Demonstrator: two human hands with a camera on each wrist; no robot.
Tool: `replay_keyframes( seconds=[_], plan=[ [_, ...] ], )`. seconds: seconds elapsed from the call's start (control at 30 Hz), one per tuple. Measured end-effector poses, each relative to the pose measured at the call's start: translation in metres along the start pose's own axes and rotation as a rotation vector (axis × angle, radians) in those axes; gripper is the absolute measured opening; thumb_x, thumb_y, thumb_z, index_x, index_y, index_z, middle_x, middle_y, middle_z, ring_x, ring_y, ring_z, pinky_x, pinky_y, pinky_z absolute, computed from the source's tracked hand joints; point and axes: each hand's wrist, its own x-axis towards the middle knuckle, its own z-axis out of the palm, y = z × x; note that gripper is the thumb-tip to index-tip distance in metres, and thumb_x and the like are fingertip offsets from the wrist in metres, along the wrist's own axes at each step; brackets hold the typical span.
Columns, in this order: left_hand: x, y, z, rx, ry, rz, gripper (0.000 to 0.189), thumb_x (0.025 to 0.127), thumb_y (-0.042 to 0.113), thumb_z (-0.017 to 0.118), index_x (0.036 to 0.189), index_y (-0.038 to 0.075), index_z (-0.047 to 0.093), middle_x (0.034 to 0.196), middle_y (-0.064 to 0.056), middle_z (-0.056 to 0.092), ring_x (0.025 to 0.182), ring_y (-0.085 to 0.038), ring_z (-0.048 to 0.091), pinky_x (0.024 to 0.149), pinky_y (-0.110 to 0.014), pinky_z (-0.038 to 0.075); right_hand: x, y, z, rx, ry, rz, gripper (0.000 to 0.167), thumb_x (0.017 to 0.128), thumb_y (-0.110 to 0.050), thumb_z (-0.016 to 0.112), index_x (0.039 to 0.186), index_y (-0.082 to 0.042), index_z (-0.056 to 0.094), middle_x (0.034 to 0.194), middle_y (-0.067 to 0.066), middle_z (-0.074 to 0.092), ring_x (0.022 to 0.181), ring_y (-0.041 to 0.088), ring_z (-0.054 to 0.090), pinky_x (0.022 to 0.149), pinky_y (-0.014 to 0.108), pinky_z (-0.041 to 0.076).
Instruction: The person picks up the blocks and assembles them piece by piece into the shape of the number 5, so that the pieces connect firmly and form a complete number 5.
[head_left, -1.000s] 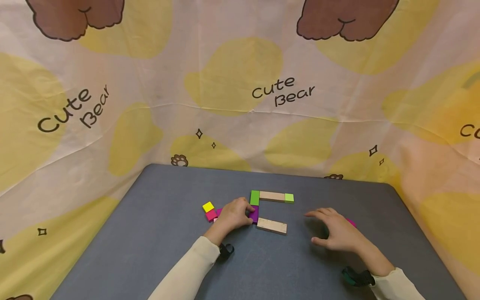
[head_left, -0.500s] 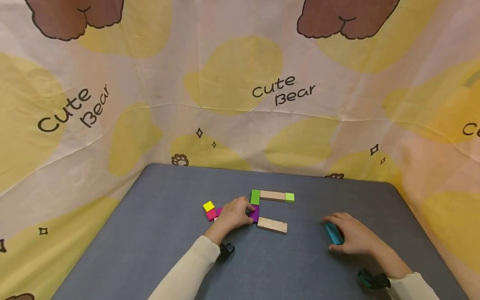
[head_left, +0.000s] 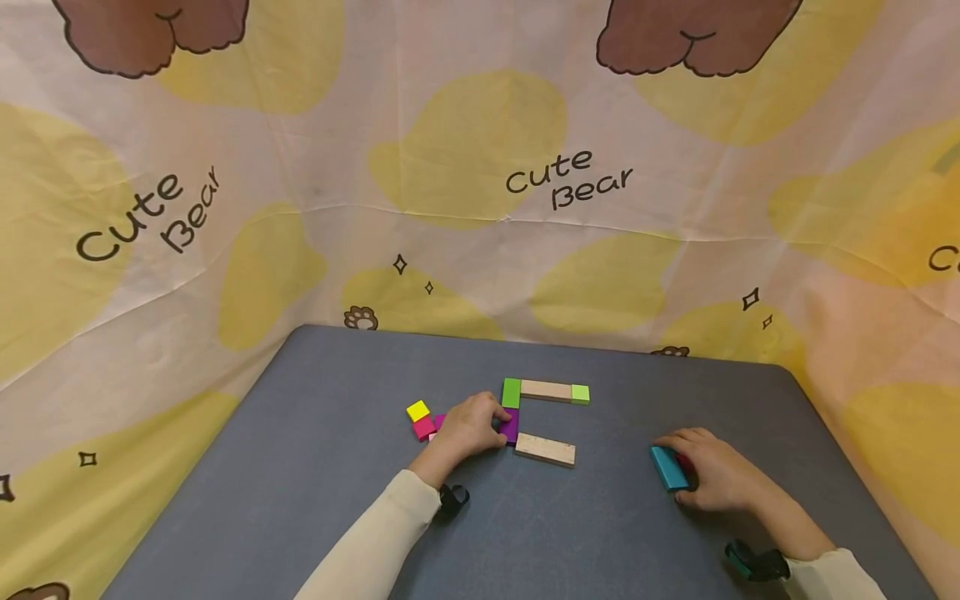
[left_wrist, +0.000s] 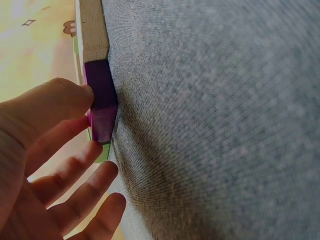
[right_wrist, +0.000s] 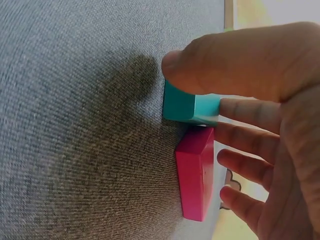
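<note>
In the head view my left hand (head_left: 472, 427) pinches a purple block (head_left: 512, 427) between thumb and forefinger; the other fingers are spread in the left wrist view. A green block (head_left: 512, 392) joins its far end. A plain wooden block (head_left: 545, 450) reaches rightward from its near end. On the right, my right hand (head_left: 708, 468) holds a teal block (head_left: 669, 469) by its two ends, thumb near and forefinger far. Right beside it, in the right wrist view, lies a pink-red block (right_wrist: 194, 172), partly hidden under the hand in the head view.
From the green block a second wooden block (head_left: 546, 390) leads right to a light green cube (head_left: 580, 394). Left of my left hand lie a yellow cube (head_left: 417, 411), a pink-red one (head_left: 424, 428) and other blocks partly hidden. A grey table (head_left: 300, 483) meets a printed cloth (head_left: 465, 167) behind.
My right hand has moved right and slightly nearer, and the teal block now shows in front of its palm. The left hand and the joined blocks have stayed put.
</note>
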Motion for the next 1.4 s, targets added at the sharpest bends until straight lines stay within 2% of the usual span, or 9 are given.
replay_keyframes(
  seconds=[0.57, 0.8, 1.07, 1.4],
  plan=[
    [0.001, 0.003, -0.004, -0.006, -0.007, -0.006, 0.032, 0.075, 0.023, 0.081, 0.106, 0.018, 0.076, 0.102, -0.001, 0.064, 0.090, -0.017, 0.059, 0.075, -0.034, 0.049, 0.002, 0.000, 0.002, 0.004, 0.031, 0.002, 0.059, 0.063, -0.027, 0.085, 0.116, -0.011, 0.066, 0.110, 0.005, 0.065, 0.103, 0.030, 0.056, 0.080, 0.050, 0.049],
    [-0.001, 0.002, -0.003, -0.002, -0.004, -0.002, 0.033, 0.074, 0.024, 0.081, 0.106, 0.018, 0.076, 0.102, -0.001, 0.064, 0.090, -0.017, 0.059, 0.074, -0.034, 0.049, 0.006, -0.017, 0.006, 0.005, 0.047, 0.014, 0.058, 0.068, -0.035, 0.083, 0.118, -0.012, 0.065, 0.112, 0.004, 0.064, 0.104, 0.027, 0.057, 0.080, 0.046, 0.051],
    [-0.001, 0.001, -0.002, -0.005, -0.016, -0.012, 0.033, 0.075, 0.024, 0.081, 0.107, 0.018, 0.076, 0.104, -0.001, 0.064, 0.091, -0.017, 0.059, 0.075, -0.034, 0.049, 0.015, -0.040, 0.017, -0.013, 0.139, 0.011, 0.057, 0.066, -0.037, 0.082, 0.115, -0.011, 0.067, 0.110, 0.005, 0.066, 0.102, 0.026, 0.059, 0.082, 0.046, 0.051],
    [-0.002, 0.001, -0.003, -0.012, -0.014, -0.010, 0.033, 0.075, 0.024, 0.081, 0.107, 0.018, 0.076, 0.103, -0.002, 0.064, 0.091, -0.018, 0.059, 0.075, -0.035, 0.049, 0.030, -0.066, 0.025, -0.012, 0.166, 0.028, 0.058, 0.066, -0.040, 0.081, 0.114, -0.010, 0.067, 0.108, 0.002, 0.066, 0.101, 0.023, 0.059, 0.081, 0.042, 0.052]
  ],
)
